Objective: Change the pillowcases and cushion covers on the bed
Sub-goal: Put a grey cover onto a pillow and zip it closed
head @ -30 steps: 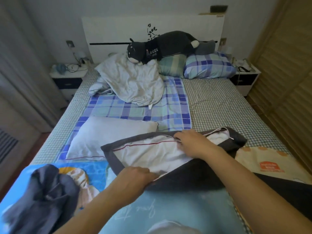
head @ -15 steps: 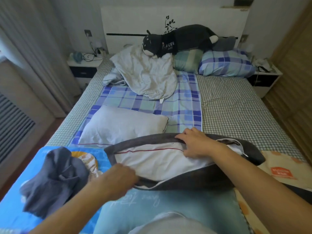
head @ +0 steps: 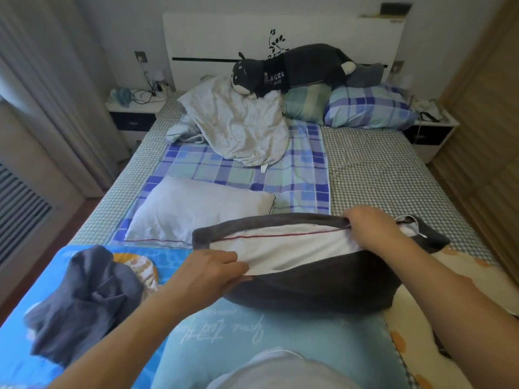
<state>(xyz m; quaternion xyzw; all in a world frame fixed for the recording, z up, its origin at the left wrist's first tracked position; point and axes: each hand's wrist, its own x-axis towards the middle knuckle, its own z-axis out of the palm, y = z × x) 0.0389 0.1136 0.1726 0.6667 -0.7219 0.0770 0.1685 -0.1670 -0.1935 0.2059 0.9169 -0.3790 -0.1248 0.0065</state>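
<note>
Head view, lower centre: left hand (head: 209, 272) has re-pinched the grey pillowcase (head: 314, 290) near edge; right hand (head: 373, 227) still grips the far edge, so the pillow (head: 295, 247) is nearly enclosed.

Two bare forearms, no sleeves in view; pale grey garment (head: 283, 369) at the chest.

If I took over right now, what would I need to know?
Left hand: pinches the near edge of the dark grey pillowcase opening.
Right hand: grips the far edge.
White pillow: partly inside the case, its top showing.
A bare pillow lies behind it; a crumpled grey cover lies to the left; the plaid pillow is at the headboard.
Left to do: close this case, then cover the bare pillow.
</note>
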